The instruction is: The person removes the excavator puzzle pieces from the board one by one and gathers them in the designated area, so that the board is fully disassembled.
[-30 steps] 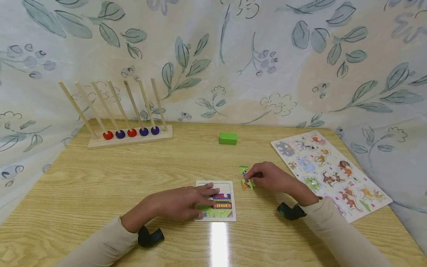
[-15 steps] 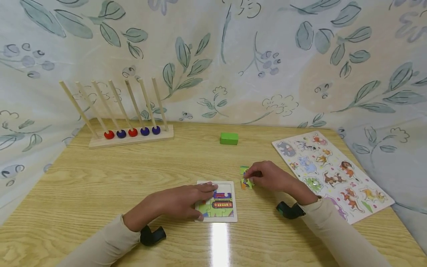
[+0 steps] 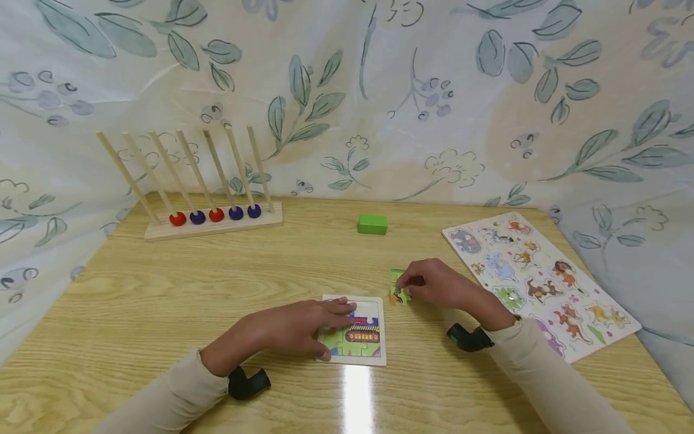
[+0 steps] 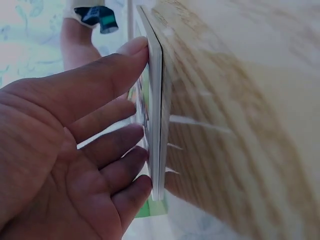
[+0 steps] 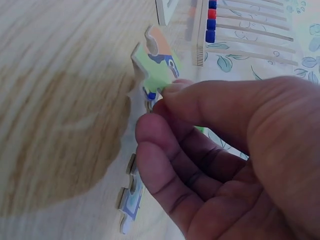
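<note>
My left hand rests on a small square jigsaw board, fingers stretched over its left part. The assembled pieces show a red-and-blue vehicle on green; the fingers hide some of the picture. In the left wrist view, the thumb and fingertips touch the board's face beside its edge. My right hand pinches a green-and-orange jigsaw piece between thumb and index finger, right of the board. Another jigsaw piece lies just behind it, partly covered by the fingers; the right wrist view also shows a loose piece on the table.
A wooden peg stand with red and blue beads stands at the back left. A green block sits at the back middle. On the right lies a large animal peg puzzle, close to the right forearm. A patterned cloth hangs behind the table.
The pinched piece has shifted slightly away and left, closer to the piece behind it. The board has turned a little under my left hand, whose fingers have shifted slightly on it.
</note>
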A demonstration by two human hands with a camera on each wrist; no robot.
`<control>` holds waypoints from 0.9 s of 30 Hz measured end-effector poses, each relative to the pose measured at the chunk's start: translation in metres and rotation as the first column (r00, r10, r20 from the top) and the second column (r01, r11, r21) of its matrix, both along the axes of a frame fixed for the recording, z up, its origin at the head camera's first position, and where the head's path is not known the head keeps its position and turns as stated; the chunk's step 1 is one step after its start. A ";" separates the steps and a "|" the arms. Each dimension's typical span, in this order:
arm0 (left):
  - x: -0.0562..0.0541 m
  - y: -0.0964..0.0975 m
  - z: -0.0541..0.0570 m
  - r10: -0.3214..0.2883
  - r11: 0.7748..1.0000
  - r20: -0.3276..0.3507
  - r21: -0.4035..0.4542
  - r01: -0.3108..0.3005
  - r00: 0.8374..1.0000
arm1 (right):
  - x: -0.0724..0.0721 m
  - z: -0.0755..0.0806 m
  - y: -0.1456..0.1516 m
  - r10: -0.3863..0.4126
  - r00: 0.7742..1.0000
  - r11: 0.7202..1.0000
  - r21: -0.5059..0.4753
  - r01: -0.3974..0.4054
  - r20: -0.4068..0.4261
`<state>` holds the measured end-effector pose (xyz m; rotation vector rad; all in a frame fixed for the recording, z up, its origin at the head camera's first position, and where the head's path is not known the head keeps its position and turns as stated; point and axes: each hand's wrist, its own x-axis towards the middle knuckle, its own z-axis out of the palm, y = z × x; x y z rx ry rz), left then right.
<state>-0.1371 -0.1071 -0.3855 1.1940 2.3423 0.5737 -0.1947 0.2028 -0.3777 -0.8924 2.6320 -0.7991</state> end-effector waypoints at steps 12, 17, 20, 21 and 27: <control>0.002 0.001 0.001 0.069 0.997 0.009 -0.041 -0.069 0.998 | 0.002 -0.002 -0.004 0.018 0.997 0.999 -0.026 -0.020 -0.070; 0.001 0.002 -0.001 0.076 0.996 0.019 -0.040 -0.075 0.997 | 0.009 0.000 -0.016 0.050 0.997 0.995 -0.080 -0.055 -0.065; 0.001 0.001 -0.002 0.073 0.997 0.026 -0.039 -0.072 0.997 | 0.015 0.001 -0.024 0.063 0.997 0.991 -0.116 -0.066 -0.033; 0.001 0.001 -0.002 0.071 0.997 0.024 -0.039 -0.070 0.997 | 0.016 0.001 -0.026 0.072 0.997 0.989 -0.130 -0.074 -0.020; 0.003 0.001 -0.002 0.062 0.997 0.010 -0.035 -0.062 0.998 | 0.024 -0.003 -0.043 0.097 0.988 0.975 -0.210 -0.070 0.118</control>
